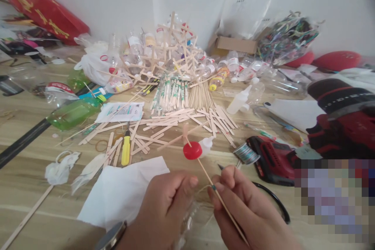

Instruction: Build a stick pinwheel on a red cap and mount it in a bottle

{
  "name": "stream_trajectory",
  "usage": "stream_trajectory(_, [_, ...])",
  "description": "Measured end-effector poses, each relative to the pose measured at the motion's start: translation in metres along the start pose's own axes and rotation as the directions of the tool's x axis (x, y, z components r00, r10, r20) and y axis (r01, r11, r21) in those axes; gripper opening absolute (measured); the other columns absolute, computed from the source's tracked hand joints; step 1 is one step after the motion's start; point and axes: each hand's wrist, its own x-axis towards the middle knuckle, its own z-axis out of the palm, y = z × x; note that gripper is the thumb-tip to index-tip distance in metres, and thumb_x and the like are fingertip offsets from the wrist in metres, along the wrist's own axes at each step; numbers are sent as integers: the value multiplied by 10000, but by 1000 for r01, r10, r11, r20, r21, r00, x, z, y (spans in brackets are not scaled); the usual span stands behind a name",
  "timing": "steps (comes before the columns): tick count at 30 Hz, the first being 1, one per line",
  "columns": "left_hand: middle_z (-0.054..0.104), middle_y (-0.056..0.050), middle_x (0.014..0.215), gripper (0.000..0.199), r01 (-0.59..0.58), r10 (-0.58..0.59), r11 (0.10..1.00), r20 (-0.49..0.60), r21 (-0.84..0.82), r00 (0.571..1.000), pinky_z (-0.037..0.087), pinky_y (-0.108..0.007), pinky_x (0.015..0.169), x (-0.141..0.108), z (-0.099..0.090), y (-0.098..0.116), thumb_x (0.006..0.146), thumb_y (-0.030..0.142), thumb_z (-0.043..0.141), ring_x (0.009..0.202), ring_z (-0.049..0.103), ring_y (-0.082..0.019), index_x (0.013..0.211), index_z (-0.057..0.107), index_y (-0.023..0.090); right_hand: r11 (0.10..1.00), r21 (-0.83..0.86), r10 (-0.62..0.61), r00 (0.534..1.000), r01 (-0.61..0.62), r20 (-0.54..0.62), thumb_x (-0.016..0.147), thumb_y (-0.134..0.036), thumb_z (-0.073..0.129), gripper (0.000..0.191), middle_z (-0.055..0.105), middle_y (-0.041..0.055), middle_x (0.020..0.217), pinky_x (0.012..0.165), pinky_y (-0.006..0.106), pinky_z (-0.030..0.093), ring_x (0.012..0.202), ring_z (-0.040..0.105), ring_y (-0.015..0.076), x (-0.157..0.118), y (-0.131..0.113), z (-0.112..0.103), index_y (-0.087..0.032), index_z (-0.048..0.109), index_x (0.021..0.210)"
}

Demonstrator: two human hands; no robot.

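Note:
My right hand [243, 207] pinches a thin bamboo skewer [224, 203] that slants up to the left. A red bottle cap [192, 150] is threaded on the skewer, and crossed craft sticks [184, 136] sit at its upper tip. Close to my right fingertips, a small blue-green wrap [213, 187] goes round the skewer, with a thin pale strand beside it. My left hand [166, 199] is closed just left of the skewer, its thumb towards the strand; whatever lies in its fingers is hidden. Clear plastic [189, 218] shows beneath that hand.
Craft sticks [170, 119], skewers [202, 93] and plastic bottles [136, 47] are heaped at the back. A yellow screwdriver [125, 150], white paper [117, 191] and a green bottle [74, 113] lie left. A red power drill [275, 158] and a wire spool [246, 153] are on the right.

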Motion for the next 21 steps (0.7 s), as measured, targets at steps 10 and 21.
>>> stream_trajectory(10, [446,46,603,412,224,-236,878,25,-424,971,301,-222,515,14,-2,4,800,582,584,560,366,-112,720,564,178,951,-305,4,986,48,166,861,-424,613,336,565,-95,633,295,105,119,274,259,-25,12,1,6,-242,344,774])
stream_trajectory(21, [354,81,473,409,359,-379,648,125,-672,917,224,-225,517,14,-1,-4,753,554,687,487,285,-72,784,724,148,890,-446,-44,993,89,110,864,-432,588,322,595,-70,703,313,117,131,270,347,-28,10,-3,7,-236,344,786])
